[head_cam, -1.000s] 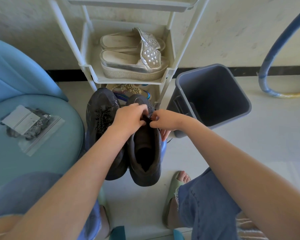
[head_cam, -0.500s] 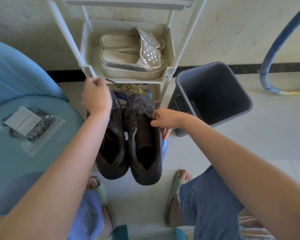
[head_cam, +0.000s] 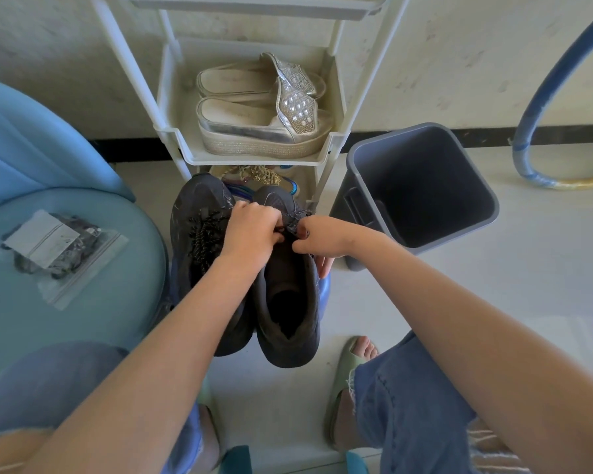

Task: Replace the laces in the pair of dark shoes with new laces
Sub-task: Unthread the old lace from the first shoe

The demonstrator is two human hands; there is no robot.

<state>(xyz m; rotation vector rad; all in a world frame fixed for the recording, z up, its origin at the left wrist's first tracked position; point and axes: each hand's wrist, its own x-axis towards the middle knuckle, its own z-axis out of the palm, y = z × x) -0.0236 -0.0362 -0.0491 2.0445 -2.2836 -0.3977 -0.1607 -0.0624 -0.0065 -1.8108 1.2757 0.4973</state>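
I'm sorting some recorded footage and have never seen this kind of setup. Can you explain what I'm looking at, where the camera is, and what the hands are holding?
There is no machine here. A person wears a wide-angle camera on the head, so the single view looks down over their own arms. The left hand pinches what looks like a dark lace near the front of the shoe nearer the bin, and the right hand grips that shoe's side. The other dark shoe beside it has its lace in. On the blue seat to the left lies a clear bag, apparently holding the new laces. Behind stand a white rack with silver sandals and a grey bin.
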